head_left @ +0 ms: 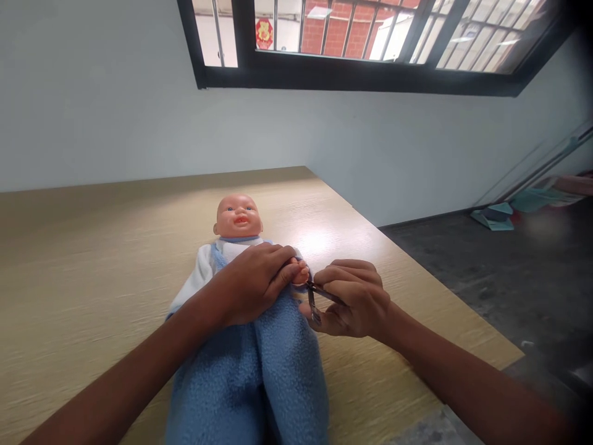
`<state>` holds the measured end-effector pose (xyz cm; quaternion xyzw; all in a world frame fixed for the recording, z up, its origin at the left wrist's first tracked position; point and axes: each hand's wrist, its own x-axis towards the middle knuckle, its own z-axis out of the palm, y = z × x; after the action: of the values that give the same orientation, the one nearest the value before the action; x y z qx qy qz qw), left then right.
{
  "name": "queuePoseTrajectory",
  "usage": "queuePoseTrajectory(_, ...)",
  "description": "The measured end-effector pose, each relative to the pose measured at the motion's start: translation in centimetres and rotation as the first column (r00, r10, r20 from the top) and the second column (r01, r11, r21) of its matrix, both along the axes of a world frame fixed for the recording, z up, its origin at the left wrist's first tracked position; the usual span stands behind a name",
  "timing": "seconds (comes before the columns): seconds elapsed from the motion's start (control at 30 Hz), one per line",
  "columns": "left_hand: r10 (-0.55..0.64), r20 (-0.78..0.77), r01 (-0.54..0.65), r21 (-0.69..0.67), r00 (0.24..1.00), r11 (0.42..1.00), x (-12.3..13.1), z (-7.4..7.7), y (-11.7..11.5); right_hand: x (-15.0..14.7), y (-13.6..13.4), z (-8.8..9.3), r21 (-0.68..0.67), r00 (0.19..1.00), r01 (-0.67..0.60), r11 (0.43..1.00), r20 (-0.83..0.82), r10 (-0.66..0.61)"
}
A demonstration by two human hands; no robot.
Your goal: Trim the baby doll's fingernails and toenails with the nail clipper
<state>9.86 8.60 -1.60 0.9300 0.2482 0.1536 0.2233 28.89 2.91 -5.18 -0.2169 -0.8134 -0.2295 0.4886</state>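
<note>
A baby doll in a white top and blue fleece overalls lies on its back on the wooden table, head away from me. My left hand is closed around the doll's small hand, pinching it between thumb and fingers. My right hand is closed on a dark metal nail clipper, whose tip touches the doll's fingers. The doll's blue legs stretch toward me at the bottom of the view.
The table's right edge runs diagonally, with dark floor beyond it. A pale wall and a black-framed barred window stand behind. Teal and pink items lie on the floor at far right.
</note>
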Motion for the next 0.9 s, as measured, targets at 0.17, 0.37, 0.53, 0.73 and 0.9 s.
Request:
queuePoseTrajectory(0.17, -0.002, -0.004, 0.002, 0.005, 1.000, 1.000, 0.16, -0.04, 0.10, -0.35, 0.20, -0.11, -0.107, 0.995, -0.032, 0.994, -0.092, 0.022)
queuePoseTrajectory(0.37, -0.001, 0.004, 0.001, 0.007, 1.000, 1.000, 0.17, -0.05, 0.20, -0.57, -0.10, 0.21, -0.201, 0.990, -0.045, 0.978, -0.137, 0.018)
queuePoseTrajectory(0.53, 0.000, 0.005, 0.000, 0.008, 1.000, 1.000, 0.07, 0.06, 0.12, -0.70, -0.37, 0.38, -0.301, 0.983, -0.055, 0.952, -0.182, -0.001)
queuePoseTrajectory(0.73, 0.009, 0.005, -0.009, 0.005, 1.000, 1.000, 0.22, 0.05, 0.11, -0.63, -0.56, 0.70, -0.405, 0.979, -0.101, 0.909, -0.202, 0.019)
queuePoseTrajectory(0.9, 0.005, 0.012, -0.005, 0.000, 1.000, 1.000, 0.08, 0.16, 0.13, -0.62, -0.40, 0.36, -0.339, 0.965, -0.091, 0.936, -0.262, -0.001)
